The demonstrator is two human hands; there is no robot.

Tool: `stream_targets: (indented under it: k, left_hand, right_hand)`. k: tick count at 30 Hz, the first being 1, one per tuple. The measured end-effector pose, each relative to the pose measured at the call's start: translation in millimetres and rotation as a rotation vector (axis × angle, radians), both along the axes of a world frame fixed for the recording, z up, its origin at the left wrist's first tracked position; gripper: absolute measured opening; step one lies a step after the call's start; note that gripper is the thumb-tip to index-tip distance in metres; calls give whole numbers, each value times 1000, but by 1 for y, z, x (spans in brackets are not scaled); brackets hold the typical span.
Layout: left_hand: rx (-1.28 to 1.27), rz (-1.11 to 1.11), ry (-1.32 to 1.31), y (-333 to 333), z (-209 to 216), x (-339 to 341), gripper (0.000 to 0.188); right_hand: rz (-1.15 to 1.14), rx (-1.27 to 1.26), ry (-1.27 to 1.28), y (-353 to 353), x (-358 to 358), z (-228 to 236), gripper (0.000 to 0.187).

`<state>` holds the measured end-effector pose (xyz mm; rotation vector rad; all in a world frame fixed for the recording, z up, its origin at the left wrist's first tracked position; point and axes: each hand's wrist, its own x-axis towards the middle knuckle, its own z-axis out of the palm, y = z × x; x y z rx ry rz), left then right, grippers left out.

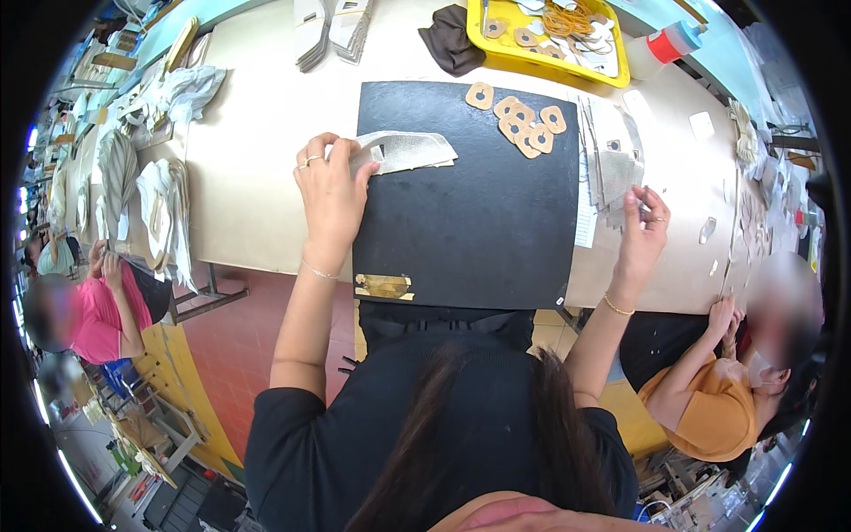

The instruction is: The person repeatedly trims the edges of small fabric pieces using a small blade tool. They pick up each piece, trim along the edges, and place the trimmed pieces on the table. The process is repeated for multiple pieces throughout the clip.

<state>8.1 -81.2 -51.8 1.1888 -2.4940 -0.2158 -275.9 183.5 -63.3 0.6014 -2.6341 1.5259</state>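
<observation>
My left hand (331,197) is closed on the edge of a light grey fabric piece (415,151) with a small dark-rimmed cutout. The piece rests over the upper left part of a black board (465,235). Just off the board's right edge, my right hand (645,232) is pinched at the lower end of a stack of similar grey fabric pieces (612,164). What its fingertips hold is too small to make out. Several tan rounded patches (523,124) with central holes lie loosely grouped at the board's upper right.
A yellow tray (550,66) of patches and rubber bands stands at the back, beside a dark cloth (452,40) and a red-banded bottle (665,46). More grey pieces (350,31) lie far off. People sit left (111,306) and right (709,399).
</observation>
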Motion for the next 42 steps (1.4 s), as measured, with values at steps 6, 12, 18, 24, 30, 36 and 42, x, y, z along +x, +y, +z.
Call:
stream_targets:
  k: [6,12,18,24,30,36,42]
  left_hand:
    - [980,-28,594,20,42,-5,15]
    - [1336,-165,857,45,87,-10,21]
    - [1085,-304,1036,64,89,-26,24]
    - [648,-510,666,57,78,-28,22]
    - [1061,-416,879,64,77,-27,22]
    - [890,-487,799,65,82,-26,13]
    - [681,-560,687,65,89,-25,14]
  right_hand:
    - [321,-292,-399,-39,45,12,22]
    - [685,-795,-819,-77,81,55,38]
    - [545,-783,-692,-85,86,86,42]
    - [906,-668,-177,-82,98,99,39]
    - [1091,-488,-361,-69,106,100,43]
    - [756,-341,-304,-68,92,97,36]
    - [843,-193,-174,-73,92,107,26]
